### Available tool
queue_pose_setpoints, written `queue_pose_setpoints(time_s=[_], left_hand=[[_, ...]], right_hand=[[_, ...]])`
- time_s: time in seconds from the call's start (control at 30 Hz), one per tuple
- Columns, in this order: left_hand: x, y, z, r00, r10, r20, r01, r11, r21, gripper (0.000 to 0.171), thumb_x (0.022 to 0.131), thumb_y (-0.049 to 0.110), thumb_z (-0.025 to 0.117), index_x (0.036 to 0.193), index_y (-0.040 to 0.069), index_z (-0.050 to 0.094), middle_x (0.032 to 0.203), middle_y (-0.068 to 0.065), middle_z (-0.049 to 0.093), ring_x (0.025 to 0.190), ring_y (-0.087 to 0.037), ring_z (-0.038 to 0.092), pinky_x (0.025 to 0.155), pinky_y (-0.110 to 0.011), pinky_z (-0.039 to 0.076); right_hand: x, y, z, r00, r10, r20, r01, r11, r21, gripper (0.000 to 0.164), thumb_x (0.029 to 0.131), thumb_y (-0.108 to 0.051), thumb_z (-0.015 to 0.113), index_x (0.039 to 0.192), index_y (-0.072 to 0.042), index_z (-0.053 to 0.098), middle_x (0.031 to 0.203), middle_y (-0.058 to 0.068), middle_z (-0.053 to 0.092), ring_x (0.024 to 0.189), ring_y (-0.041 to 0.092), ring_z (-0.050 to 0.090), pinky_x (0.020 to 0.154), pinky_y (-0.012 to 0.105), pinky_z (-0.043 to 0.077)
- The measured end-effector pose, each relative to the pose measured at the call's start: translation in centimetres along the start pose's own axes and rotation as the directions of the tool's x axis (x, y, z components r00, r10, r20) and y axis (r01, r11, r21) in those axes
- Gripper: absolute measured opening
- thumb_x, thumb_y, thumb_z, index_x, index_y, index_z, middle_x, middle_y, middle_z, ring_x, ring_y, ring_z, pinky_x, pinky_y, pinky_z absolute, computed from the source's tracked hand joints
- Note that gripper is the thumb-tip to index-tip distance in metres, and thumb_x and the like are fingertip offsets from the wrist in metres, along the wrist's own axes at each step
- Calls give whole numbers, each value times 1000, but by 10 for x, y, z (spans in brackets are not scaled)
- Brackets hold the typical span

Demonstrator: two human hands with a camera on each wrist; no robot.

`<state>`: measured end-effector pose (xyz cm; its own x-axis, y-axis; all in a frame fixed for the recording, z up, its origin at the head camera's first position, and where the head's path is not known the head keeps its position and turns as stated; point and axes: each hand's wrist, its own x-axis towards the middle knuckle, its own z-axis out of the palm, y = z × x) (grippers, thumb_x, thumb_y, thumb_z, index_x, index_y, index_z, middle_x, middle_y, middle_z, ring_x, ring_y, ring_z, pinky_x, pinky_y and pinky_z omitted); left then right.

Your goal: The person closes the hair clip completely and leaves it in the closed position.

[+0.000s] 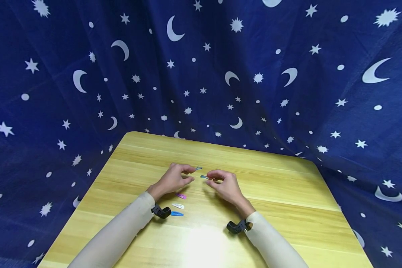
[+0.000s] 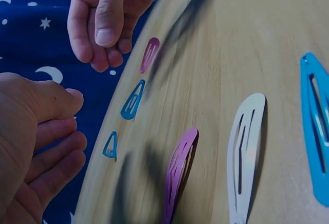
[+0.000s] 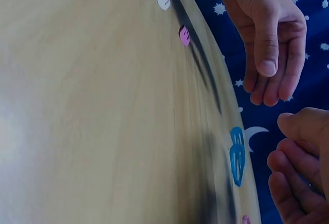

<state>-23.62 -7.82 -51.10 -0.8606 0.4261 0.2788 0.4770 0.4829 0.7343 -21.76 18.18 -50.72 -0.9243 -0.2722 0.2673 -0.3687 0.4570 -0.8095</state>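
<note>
as the left hand point(image 1: 175, 178) at nine o'clock and the right hand point(image 1: 224, 183) at three o'clock hang over the wooden table point(image 1: 271, 193), neither of them holds anything: the fingers are loosely bent, and each thumb stands apart from them. the clock here is that of the head view, with its centre between the hands. at twelve lies the far blue clip point(image 1: 198, 168), near the left fingertips; almost at the centre is the middle blue clip point(image 1: 203, 176), near the right ones. the far pink clip point(image 2: 150, 55) (mostly covered by the right hand from above) shows well in the left wrist view. between seven and eight follow the near pink clip point(image 1: 181, 195), the white clip point(image 1: 178, 206) and the near blue clip point(image 1: 177, 213). in my judgement, the step in hand is arranging the farther clips. the next move probably calls for a gentle pinch on one thin edge, without disturbing its neighbours.
</note>
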Motion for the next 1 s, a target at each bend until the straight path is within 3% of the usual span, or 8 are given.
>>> queue_pose_setpoints(time_s=[0.4,0.63,1.0], left_hand=[[9,-1,11,1000,5,6,-5,1000,8,33,96,8,84,128,1,78,126,-13,81,112,-31,80,100,-43,65],[13,0,18,1000,-10,21,10,1000,-2,34,97,7,83,129,1,77,127,-13,80,113,-31,80,100,-42,65],[21,0,26,999,-19,51,18,1000,17,33,97,8,83,129,1,77,127,-13,81,114,-27,79,102,-39,64]], right_hand=[[4,6,-2,1000,27,-3,-27,1000,1,25,91,-3,89,115,0,81,106,11,84,93,25,79,91,40,68],[8,9,-1,999,31,4,-32,999,8,26,91,-1,88,116,1,80,109,12,84,98,27,81,90,32,67],[13,18,-1,1000,-11,4,11,999,-41,28,90,1,88,116,0,80,108,15,83,98,29,82,88,35,68]])
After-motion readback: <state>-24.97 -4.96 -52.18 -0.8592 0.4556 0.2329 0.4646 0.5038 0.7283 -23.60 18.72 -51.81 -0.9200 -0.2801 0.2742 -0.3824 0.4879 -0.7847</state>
